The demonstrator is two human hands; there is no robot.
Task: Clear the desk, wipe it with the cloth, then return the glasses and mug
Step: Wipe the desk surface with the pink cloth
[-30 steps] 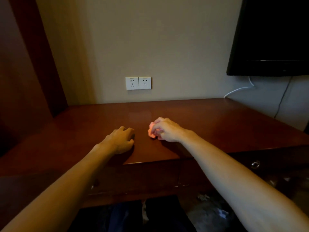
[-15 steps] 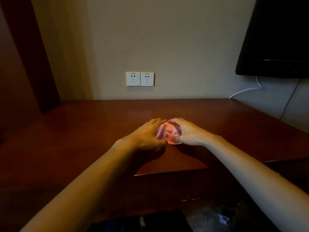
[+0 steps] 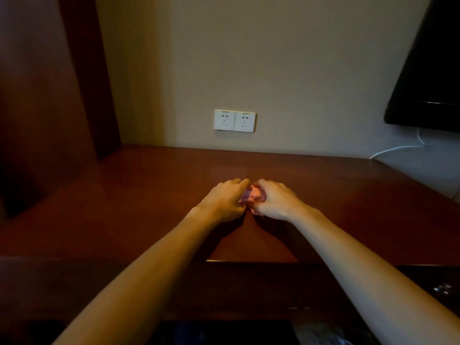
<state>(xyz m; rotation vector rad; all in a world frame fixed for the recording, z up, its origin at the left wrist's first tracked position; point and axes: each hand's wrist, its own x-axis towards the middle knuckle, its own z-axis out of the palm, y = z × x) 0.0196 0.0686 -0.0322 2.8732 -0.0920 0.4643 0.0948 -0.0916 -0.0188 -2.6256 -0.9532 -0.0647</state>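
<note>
A small pink cloth (image 3: 252,198) is bunched up on the dark red wooden desk (image 3: 139,190), near its middle. My left hand (image 3: 224,201) grips the cloth's left side with curled fingers. My right hand (image 3: 275,200) grips its right side, so most of the cloth is hidden between the two hands. No glasses or mug are in view.
A double white wall socket (image 3: 234,120) sits above the desk's back edge. A dark screen (image 3: 428,70) hangs at the upper right with a white cable (image 3: 398,148) below it. A tall wooden panel (image 3: 49,95) stands at the left. A drawer knob (image 3: 441,288) shows at the lower right.
My left hand moved from the desk beside the cloth onto it, and both hands now bunch the cloth between them. The view has shifted closer and to the left.
</note>
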